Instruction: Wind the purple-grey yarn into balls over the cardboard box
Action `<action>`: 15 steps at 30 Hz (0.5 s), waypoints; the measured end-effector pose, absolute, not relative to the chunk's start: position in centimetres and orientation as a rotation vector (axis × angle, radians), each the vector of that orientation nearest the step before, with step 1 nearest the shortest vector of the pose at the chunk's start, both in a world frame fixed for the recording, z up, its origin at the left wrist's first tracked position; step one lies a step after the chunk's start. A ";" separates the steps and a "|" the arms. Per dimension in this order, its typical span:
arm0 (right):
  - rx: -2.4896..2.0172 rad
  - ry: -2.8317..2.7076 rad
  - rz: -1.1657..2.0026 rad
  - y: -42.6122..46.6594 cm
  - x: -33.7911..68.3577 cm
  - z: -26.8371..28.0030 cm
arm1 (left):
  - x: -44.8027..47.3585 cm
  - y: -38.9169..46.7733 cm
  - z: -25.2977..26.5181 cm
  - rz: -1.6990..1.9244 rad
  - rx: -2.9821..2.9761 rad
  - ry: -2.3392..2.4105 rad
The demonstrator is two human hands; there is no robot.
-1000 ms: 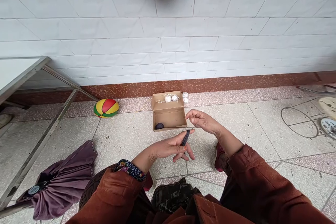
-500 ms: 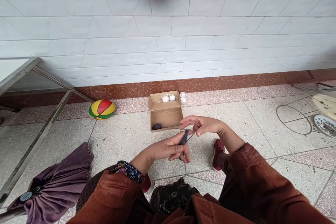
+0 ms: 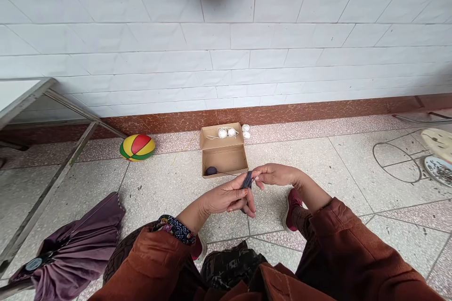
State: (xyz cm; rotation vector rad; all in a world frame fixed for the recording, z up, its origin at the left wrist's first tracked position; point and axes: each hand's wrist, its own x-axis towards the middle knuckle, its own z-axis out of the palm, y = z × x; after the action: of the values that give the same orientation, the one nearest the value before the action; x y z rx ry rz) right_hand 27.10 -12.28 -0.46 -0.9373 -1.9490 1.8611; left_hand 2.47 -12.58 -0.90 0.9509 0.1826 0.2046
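Observation:
Dark grey yarn (image 3: pixel 247 180) is wrapped around the fingers of my left hand (image 3: pixel 229 196), whose thumb presses against the strands. Close by on the right, my right hand (image 3: pixel 276 175) pinches the yarn strand at the fingertips, touching or nearly touching the left fingers. A thin strand leads from the hands to a dark yarn ball (image 3: pixel 211 170) in the left corner of an open cardboard box (image 3: pixel 228 156). Two white yarn balls (image 3: pixel 226 132) with loose ends rest in its raised lid, and more white balls (image 3: pixel 246 131) sit just right of the lid.
A striped ball (image 3: pixel 137 147) lies on the floor near a metal-framed table (image 3: pixel 70 174). Purple cloth (image 3: pixel 88 244) spreads at lower left. A wire stand (image 3: pixel 397 162) and a plate (image 3: pixel 439 169) are at right. A tiled wall (image 3: pixel 226 37) rises behind the box.
My right hand has come down and closer to my left hand, its fingers now gathered at the wrapped yarn. My left hand stays nearly in place.

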 end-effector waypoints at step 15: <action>-0.833 -1.543 1.843 -12.8 26.6 -0.6 | 2.7 -12.7 -0.9 0.151 0.956 0.181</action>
State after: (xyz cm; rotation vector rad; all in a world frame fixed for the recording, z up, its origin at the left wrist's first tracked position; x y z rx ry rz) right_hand 26.58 -12.76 -0.60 -0.8331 -1.5426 1.8433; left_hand 2.74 -12.72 -0.85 0.9561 0.1806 0.1513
